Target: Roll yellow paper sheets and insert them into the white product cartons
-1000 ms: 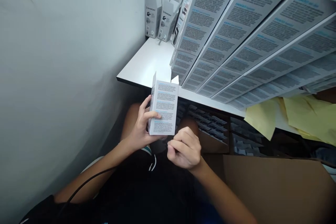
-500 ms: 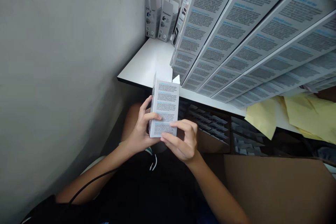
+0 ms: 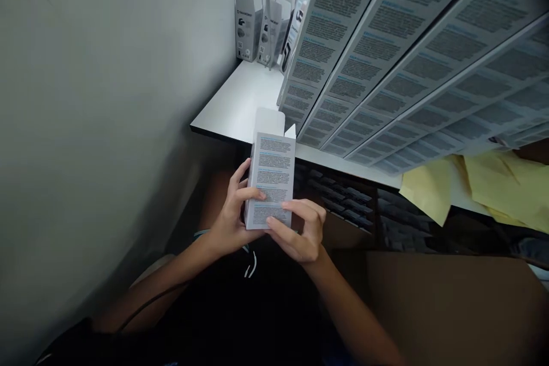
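A white printed carton is held upright in front of me, its text side facing me and its top flaps standing up. My left hand grips the carton's left side, with one finger across the printed face and the others along the edge. My right hand holds the lower right corner, thumb and forefinger against the printed face. Its remaining fingers are curled below. The carton's inside and its far side are hidden from me.
Tall stacks of printed cartons stand on a white table. Several open-topped cartons stand at the back by the wall. Yellow sheets overhang the table edge at right. Below lie trays of dark parts and cardboard.
The carton has turned slightly and shifted a little right and down, so its raised top flap shows broader. Both hands moved with it and keep their hold.
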The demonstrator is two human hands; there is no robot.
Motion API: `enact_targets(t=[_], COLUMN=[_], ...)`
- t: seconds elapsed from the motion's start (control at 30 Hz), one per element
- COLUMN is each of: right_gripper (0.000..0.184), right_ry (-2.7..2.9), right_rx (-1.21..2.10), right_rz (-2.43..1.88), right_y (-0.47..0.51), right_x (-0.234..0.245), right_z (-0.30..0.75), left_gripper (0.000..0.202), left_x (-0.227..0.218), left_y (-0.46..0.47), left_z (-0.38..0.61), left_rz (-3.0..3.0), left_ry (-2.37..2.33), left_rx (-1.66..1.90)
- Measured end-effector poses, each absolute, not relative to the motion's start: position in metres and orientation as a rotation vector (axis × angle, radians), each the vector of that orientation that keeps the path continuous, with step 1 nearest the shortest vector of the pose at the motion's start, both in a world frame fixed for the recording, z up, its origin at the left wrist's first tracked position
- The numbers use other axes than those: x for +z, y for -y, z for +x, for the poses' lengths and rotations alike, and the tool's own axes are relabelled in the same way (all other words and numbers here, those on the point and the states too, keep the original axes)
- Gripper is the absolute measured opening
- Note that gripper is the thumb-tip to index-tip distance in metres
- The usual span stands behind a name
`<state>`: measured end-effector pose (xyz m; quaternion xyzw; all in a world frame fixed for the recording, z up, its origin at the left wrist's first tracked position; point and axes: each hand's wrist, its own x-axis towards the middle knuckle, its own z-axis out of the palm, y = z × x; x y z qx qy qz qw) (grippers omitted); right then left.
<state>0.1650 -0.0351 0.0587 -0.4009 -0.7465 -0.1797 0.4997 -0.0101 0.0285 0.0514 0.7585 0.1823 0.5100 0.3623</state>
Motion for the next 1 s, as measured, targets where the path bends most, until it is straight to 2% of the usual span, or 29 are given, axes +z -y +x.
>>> enact_targets(t=[0.07,0.1,0.23,0.3,0.43,0.5,0.67,0.8,1.0], right_gripper=[0.030,0.038,0.096,0.107,0.109,0.108,0.086,0.075,0.085], right_ry=[1.770,1.748,1.627,1.576,1.516,1.455,1.292,1.311,1.286], right_rx=[-0.373,-0.318,0.069,0.339,0.882,0.988,0.933,0.886,1.023], right_rz=[-1.015,-1.040,-1.127,-1.149,-1.017,-0.976,-1.072,-1.076,-1.017], right_y=[0.033,0.032,0.029,0.030,0.039,0.043,0.043,0.042,0.046], right_x=[0.057,0.055,0.043,0.038,0.043,0.050,0.056,0.056,0.052], right_z=[0.164,0.164,0.167,0.167,0.163,0.158,0.143,0.140,0.141], left_gripper=[0.046,0.046,0.051,0.053,0.051,0.049,0.041,0.047,0.044], left_x=[0.052,0.052,0.056,0.057,0.054,0.050,0.044,0.044,0.042], left_y=[-0.030,-0.030,-0.032,-0.033,-0.034,-0.033,-0.031,-0.031,-0.031], left_z=[-0.010,-0.010,-0.009,-0.009,-0.009,-0.008,-0.007,-0.007,-0.007], left_rz=[1.982,1.991,2.029,2.048,2.062,2.071,2.070,2.086,2.071], left_ry=[-0.470,-0.471,-0.455,-0.426,-0.407,-0.390,-0.352,-0.371,-0.364], left_rx=[1.340,1.353,1.379,1.378,1.326,1.276,1.233,1.236,1.241])
